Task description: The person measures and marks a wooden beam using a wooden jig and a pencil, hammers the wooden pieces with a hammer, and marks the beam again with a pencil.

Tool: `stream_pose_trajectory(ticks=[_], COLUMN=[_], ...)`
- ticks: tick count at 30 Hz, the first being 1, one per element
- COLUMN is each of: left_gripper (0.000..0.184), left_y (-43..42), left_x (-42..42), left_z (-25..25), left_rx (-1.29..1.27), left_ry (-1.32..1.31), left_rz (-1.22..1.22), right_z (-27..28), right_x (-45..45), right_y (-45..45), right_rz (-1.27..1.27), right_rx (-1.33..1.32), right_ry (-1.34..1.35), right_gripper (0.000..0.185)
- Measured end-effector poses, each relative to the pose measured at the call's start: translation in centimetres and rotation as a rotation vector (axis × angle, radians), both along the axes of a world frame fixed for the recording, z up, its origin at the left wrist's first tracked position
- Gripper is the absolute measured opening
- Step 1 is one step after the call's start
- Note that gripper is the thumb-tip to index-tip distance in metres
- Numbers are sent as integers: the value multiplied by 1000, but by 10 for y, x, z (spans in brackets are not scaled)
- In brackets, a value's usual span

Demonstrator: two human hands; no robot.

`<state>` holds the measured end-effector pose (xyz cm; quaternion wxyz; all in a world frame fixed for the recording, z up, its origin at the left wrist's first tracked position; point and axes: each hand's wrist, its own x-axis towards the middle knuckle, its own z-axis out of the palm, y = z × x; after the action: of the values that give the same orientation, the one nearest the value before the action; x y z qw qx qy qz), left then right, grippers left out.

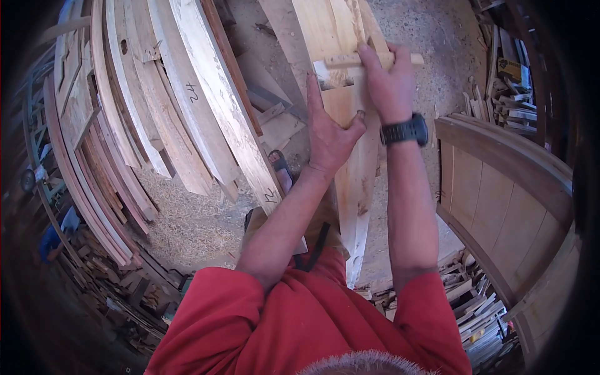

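Observation:
A long pale board point(340, 100) runs away from my body, with a dark notch or recess near its middle. Across it lies a narrow wooden strip point(342, 60), and a second short piece of wood point(378, 44) stands against it at an angle. My right hand point(390, 78), with a watch on the wrist, is closed around the strip's right part. My left hand point(331, 134) rests at the board's left edge, index finger stretched forward and thumb apart on the top face. Its other fingers are mostly hidden.
Long planks point(212, 106), some with written numbers, lean on the left. A panelled wooden piece point(494, 187) stands at the right. Offcuts point(475, 306) are piled at lower right, and shavings point(187, 219) cover the floor. My foot point(281, 170) shows beside the board.

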<state>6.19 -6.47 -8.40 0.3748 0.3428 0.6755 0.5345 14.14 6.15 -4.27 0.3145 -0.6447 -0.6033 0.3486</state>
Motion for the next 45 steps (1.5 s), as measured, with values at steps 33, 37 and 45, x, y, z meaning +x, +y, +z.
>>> stream_pose_trajectory(ticks=[33, 37, 45], left_gripper=[112, 113, 114], left_y=[3, 2, 3], left_x=[-4, 2, -1], left_z=[-1, 3, 0], left_rx=[38, 12, 28], left_ry=[170, 48, 37], left_rz=[-37, -5, -11], right_z=[2, 6, 2], right_x=[-6, 8, 0], right_y=[5, 3, 2], right_rz=[-41, 8, -26], right_rx=[-82, -103, -25], right_ry=[-34, -46, -119], right_gripper=[64, 64, 66])
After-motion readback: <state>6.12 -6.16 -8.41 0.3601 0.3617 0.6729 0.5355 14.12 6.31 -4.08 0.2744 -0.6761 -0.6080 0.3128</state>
